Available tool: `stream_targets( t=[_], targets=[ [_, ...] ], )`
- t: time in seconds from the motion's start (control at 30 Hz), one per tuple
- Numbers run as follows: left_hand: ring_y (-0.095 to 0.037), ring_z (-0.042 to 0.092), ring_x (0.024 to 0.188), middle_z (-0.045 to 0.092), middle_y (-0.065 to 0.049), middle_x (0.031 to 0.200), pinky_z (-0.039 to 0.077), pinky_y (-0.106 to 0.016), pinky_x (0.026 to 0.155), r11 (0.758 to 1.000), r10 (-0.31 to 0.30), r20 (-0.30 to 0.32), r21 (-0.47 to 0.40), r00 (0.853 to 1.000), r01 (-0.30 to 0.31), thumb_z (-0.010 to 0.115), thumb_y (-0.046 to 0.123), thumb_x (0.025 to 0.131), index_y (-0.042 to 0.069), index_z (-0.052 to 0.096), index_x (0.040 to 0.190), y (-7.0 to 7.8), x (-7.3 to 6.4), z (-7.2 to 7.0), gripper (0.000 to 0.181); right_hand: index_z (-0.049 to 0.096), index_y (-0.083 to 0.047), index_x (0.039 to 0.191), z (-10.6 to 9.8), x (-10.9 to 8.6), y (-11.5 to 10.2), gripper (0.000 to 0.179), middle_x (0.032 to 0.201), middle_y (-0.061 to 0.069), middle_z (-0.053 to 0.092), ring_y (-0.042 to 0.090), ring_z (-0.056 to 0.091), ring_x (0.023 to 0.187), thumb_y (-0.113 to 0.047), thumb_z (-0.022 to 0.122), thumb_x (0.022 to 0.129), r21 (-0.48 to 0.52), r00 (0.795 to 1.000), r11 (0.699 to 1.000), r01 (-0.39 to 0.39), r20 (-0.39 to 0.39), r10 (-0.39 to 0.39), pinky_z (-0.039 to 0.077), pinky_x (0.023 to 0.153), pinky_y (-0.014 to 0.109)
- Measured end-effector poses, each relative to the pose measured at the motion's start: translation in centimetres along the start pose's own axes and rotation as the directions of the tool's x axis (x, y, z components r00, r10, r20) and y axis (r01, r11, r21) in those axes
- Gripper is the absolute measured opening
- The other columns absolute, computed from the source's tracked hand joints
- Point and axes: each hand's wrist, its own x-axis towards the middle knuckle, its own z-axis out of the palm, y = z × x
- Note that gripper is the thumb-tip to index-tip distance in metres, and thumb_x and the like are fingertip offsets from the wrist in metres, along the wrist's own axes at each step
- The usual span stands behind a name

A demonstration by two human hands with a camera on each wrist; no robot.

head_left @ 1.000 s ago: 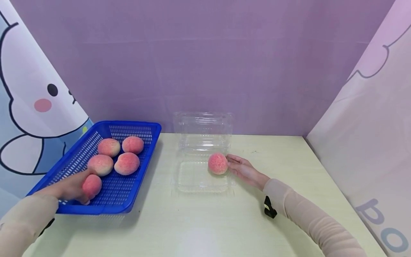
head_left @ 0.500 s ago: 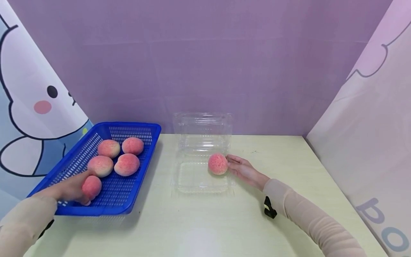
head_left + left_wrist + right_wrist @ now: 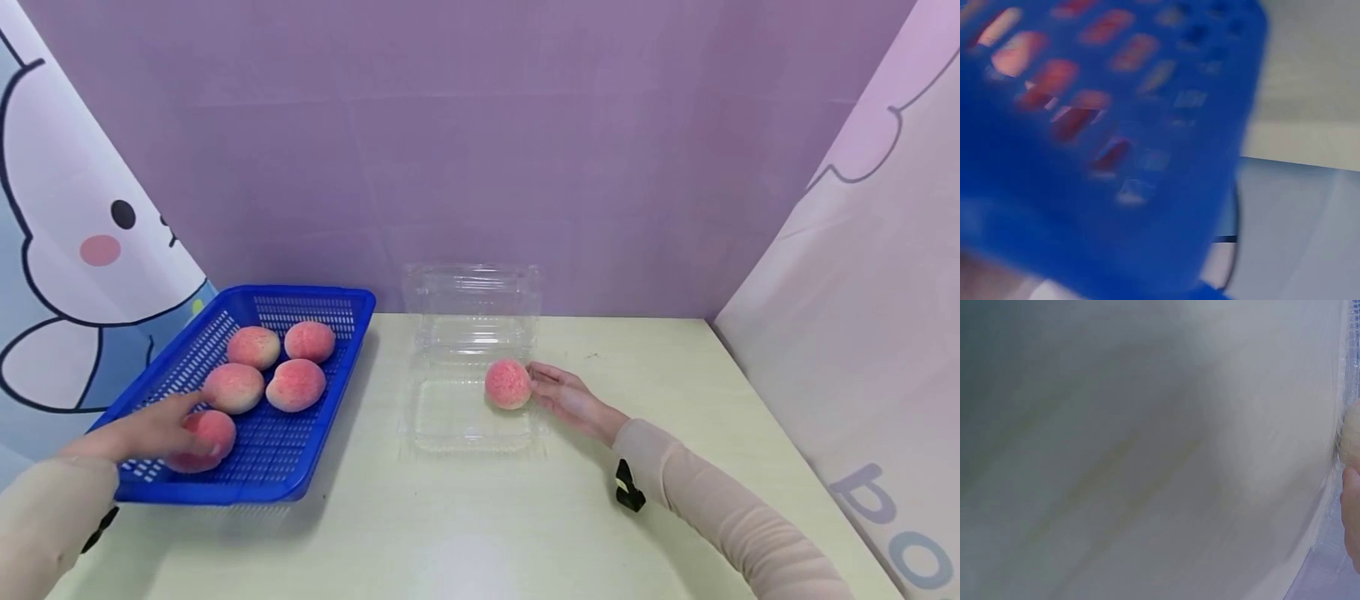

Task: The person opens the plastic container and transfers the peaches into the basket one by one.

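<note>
In the head view my left hand [image 3: 159,427] is inside the blue basket [image 3: 288,483], over a pink-red peach [image 3: 218,428] near its front left. The thumb lies across that peach and the index finger stretches toward the pale pink peach [image 3: 234,388] behind it. The left wrist view shows mostly blurred basket wall [image 3: 1166,250]. My right hand [image 3: 573,400] has its fingers extended, with the fingertips at the right side of another peach [image 3: 507,384]. That peach sits at the right of a clear plastic clamshell box [image 3: 450,437]. In the right wrist view a finger [image 3: 1352,515] shows just below that peach.
Several more peaches, including one at the back right [image 3: 310,342], lie in the basket. The clamshell's raised lid [image 3: 480,304] stands against the purple backdrop [image 3: 525,167]. Printed cloth panels [image 3: 840,333] flank the pale table [image 3: 465,517].
My left hand has shifted up and left, its fingers loosened from around the front peach, which now shows more of its surface. My right hand and its peach have stayed in place.
</note>
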Motion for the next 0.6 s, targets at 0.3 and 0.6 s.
stream_targets(
  t=[0.3,0.6],
  targets=[
    [-0.051,0.036,0.120,0.036,-0.030,0.136,0.031,-0.068,0.091,0.992,0.116,-0.205,0.074,0.972,-0.103,0.061,0.044,0.083,-0.003,0.033,0.137,7.6,-1.5,-0.3,0.077,0.012,0.000,0.145,-0.1,-0.1,-0.2,0.060,0.152,0.016,0.013,0.028,0.016,0.140,-0.007,0.044,0.095,0.004,1.000,1.000,-0.005,-0.005,0.005,0.024,0.111,0.036],
    [-0.030,0.058,0.105,0.061,-0.014,0.115,0.048,-0.049,0.085,0.928,0.372,-0.373,0.138,0.850,-0.346,0.069,0.022,0.081,0.004,0.054,0.120,15.6,-2.6,1.2,0.046,0.012,0.001,0.145,0.1,-0.1,-0.1,0.061,0.152,0.017,0.012,0.029,0.017,0.140,-0.006,0.045,0.095,0.004,1.000,1.000,-0.001,-0.003,0.001,0.024,0.111,0.036]
  ],
)
